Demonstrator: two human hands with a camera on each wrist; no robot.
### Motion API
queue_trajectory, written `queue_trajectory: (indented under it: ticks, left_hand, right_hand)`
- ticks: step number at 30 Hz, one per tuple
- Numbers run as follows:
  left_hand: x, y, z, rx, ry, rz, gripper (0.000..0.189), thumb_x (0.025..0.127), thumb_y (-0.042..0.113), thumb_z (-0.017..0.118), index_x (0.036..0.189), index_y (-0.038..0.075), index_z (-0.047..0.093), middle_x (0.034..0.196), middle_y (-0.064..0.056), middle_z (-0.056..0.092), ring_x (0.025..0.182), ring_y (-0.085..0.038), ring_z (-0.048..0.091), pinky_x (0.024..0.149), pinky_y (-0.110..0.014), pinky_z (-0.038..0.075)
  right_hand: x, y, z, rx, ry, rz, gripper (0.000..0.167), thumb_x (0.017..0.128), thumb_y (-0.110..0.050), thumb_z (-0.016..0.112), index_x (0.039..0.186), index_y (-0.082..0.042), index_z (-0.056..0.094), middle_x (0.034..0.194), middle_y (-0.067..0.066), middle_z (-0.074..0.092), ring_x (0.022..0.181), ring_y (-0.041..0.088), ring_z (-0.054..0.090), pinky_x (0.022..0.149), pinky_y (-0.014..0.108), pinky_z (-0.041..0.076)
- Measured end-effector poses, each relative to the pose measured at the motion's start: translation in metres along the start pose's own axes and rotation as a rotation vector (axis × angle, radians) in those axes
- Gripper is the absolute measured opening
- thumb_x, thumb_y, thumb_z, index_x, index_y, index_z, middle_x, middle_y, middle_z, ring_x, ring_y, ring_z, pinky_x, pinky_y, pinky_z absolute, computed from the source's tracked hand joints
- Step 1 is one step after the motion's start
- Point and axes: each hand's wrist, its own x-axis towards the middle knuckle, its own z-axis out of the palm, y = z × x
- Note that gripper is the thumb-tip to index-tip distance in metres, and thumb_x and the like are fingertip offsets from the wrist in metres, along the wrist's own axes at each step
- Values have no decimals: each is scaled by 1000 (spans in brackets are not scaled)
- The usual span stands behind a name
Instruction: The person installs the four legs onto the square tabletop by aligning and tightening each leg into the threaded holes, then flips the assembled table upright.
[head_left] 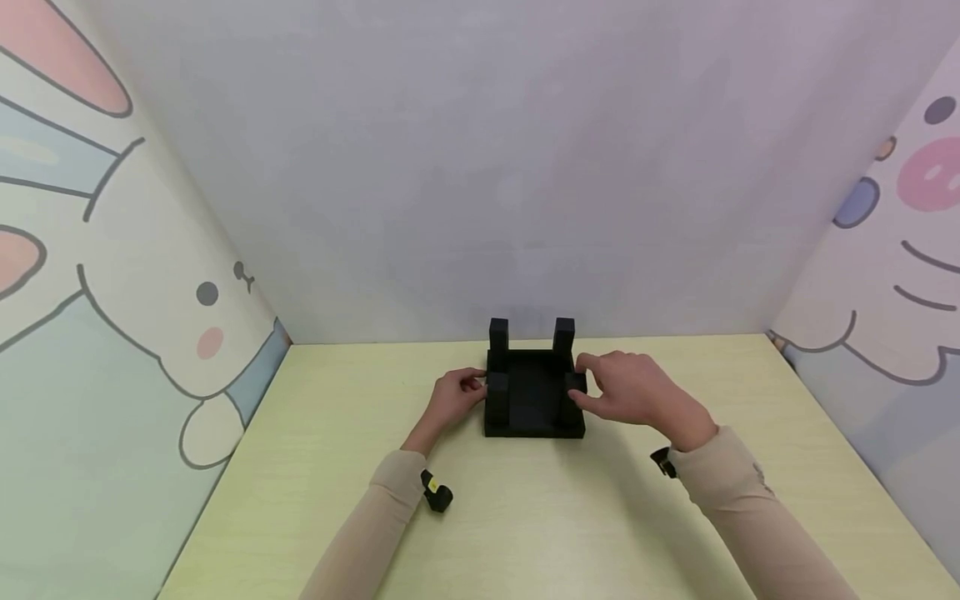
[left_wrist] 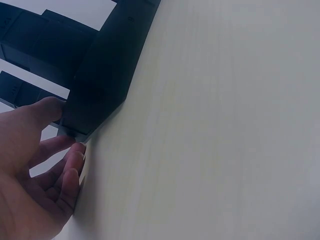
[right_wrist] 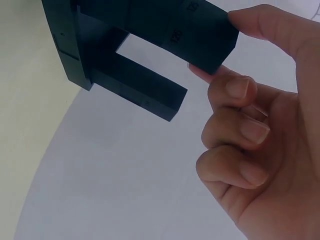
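A black base with several upright posts stands on the table. With thumb and index finger my right hand pinches the top of the near right post. In the right wrist view small numbers mark this post, and the other fingers curl beside its end. My left hand is at the base's left side. The left wrist view has its thumb and index finger gripping the base's edge, the thumb on the post side and the remaining fingers below, by the tabletop.
The pale wooden table reaches back to a plain light wall. Side panels with a cartoon rabbit and a pink-nosed figure rise at left and right. Black wrist cameras sit at both cuffs.
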Motion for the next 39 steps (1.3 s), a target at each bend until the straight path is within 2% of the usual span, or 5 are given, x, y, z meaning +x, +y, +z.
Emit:
queue_trajectory:
  ticks: [7,15,25,32,39]
  left_hand:
    - [0,-1,1,5,-7,-10,30,96,21,71,124,10,73,97,-7,73,82,-12,63,76,-28,52]
    - [1,2,1,4,-4,-23,31,96,21,70,124,9,73,100,-9,74,84,-15,65,77,-29,53]
    - [1,3,-3,17,-15,-8,30,96,19,70,124,9,73,98,-8,75,82,-14,65,77,-29,53]
    - [5,-1,-8,26,-52,6,31,96,20,69,126,9,71,99,-7,74,84,-14,64,78,-29,52]
    - [4,-1,-9,75,-68,48,29,101,20,64,126,7,71,105,-9,75,90,-15,65,83,-32,52]
  right_hand:
    - [2,0,3,-38,22,-17,32,91,-43,69,101,-13,63,66,-8,58,54,5,46,49,26,37]
    - [3,1,3,-53,43,-36,32,91,-46,70,96,-15,62,58,-8,49,49,6,42,47,26,34]
    - [0,6,3,43,-43,28,38,94,-51,67,106,-14,63,58,-10,51,53,5,46,52,26,39]
    - [-5,17,-1,139,-53,72,35,99,-56,58,101,-21,65,63,-10,53,55,6,47,57,27,40]
    - [-2,31,7,132,6,33,19,105,-35,56,99,-20,66,59,-8,46,52,6,39,52,27,34]
